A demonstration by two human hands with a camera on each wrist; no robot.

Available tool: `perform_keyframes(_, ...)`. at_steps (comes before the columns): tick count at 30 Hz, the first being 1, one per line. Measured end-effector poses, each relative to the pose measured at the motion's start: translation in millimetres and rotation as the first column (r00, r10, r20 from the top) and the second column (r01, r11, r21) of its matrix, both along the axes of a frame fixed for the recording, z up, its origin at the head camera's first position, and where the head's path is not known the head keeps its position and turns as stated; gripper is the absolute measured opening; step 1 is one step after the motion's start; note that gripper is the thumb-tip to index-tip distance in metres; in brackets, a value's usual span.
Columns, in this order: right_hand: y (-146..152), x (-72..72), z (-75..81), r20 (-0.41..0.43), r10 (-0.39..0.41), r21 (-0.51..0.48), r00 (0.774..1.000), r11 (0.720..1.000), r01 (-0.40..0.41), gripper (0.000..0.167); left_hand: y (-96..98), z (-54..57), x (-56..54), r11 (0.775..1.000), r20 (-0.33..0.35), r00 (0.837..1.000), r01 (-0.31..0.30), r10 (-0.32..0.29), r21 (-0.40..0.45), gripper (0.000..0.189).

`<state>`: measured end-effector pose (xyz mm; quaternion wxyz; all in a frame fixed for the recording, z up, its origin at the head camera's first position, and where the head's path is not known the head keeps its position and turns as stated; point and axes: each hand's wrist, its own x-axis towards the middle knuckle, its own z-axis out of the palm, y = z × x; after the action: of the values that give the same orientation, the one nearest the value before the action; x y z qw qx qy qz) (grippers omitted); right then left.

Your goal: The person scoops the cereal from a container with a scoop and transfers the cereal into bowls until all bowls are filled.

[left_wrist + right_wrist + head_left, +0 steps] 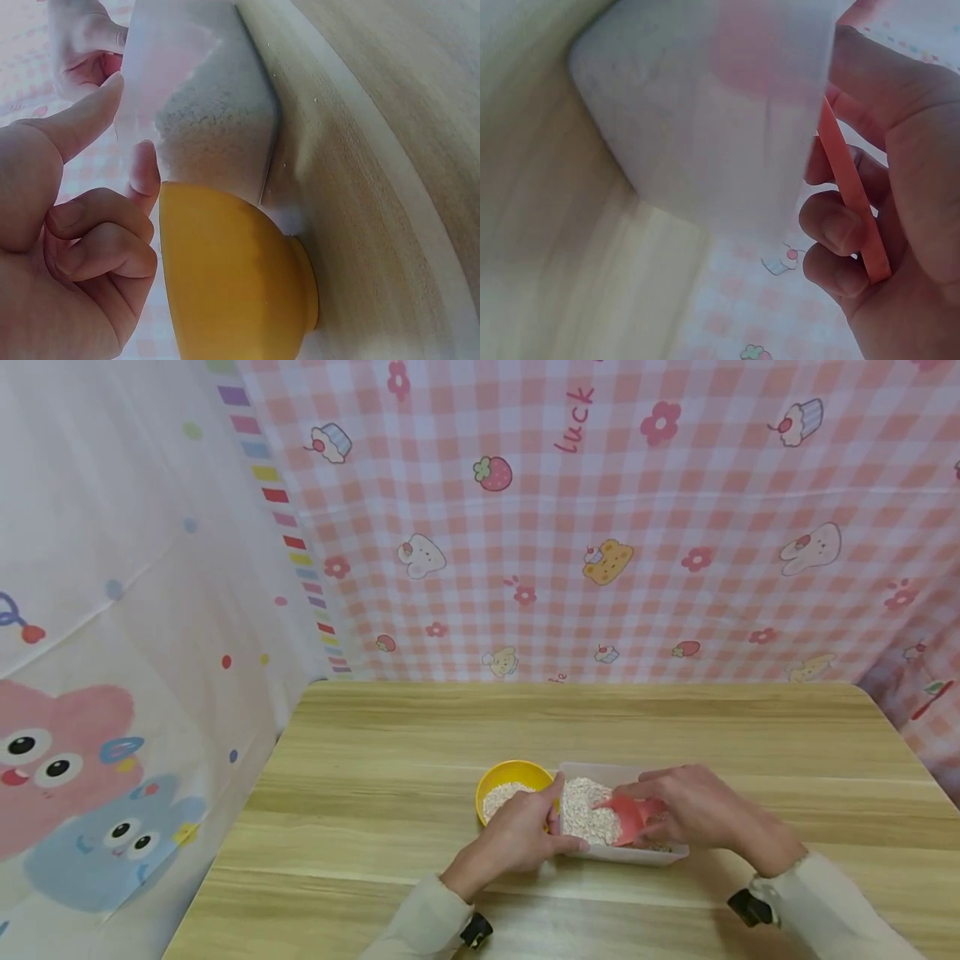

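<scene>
A translucent plastic box [637, 856] of pale oat flakes [588, 806] stands on the table, with its flakes heaped towards the left end. My left hand [520, 828] holds that end, thumb along the near wall and index finger at the far corner; its other fingers are curled in the left wrist view. A red scoop [628, 817] dips into the flakes. My right hand [693, 806] grips it, and in the right wrist view the fingers wrap its orange-red handle [853, 191]. Beside the box's left end sits a yellow bowl [232, 277] with flakes in it, partly hidden by my left hand.
The wooden table [360, 760] extends around the box and bowl on all sides. A pink checked cloth [562, 527] hangs behind its back edge, and a white printed cloth [150, 610] hangs at the left. Few loose crumbs lie near the box in the left wrist view.
</scene>
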<state>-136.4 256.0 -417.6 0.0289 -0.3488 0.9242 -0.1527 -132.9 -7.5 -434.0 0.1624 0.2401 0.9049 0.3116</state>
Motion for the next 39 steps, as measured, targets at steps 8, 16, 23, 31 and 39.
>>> perform_keyframes(8, -1.7, -0.9, -5.0, 0.089, -0.018, -0.053, 0.996, 0.998, 0.023, 0.048, 0.0, -1.0, -0.2, 1.000, 0.003, 1.000, 0.006, -0.006, 0.003, 0.096)
perform_keyframes(16, 7.2, 1.5, -0.9, 0.084, -0.069, -0.042, 0.994, 0.996, 0.073, 0.049, -0.1, -1.0, -1.4, 1.000, -0.004, 1.000, 0.012, -0.012, -0.014, 0.097)
perform_keyframes(23, 10.4, 1.2, 0.9, 0.114, -0.083, -0.058, 0.990, 0.994, 0.090, 0.049, -1.6, -1.0, -1.4, 1.000, -0.017, 1.000, 0.018, -0.019, -0.016, 0.096)
perform_keyframes(31, 12.4, 3.0, 0.3, 0.144, -0.112, -0.099, 0.983, 0.987, 0.127, 0.047, -1.0, -0.3, -1.1, 1.000, -0.014, 1.000, 0.014, -0.014, -0.018, 0.097)
perform_keyframes(39, 16.1, 3.6, -0.8, 0.222, -0.119, -0.167, 0.968, 0.973, 0.158, 0.051, -1.6, 0.2, -1.2, 1.000, -0.007, 1.000, 0.010, -0.010, -0.015, 0.097)
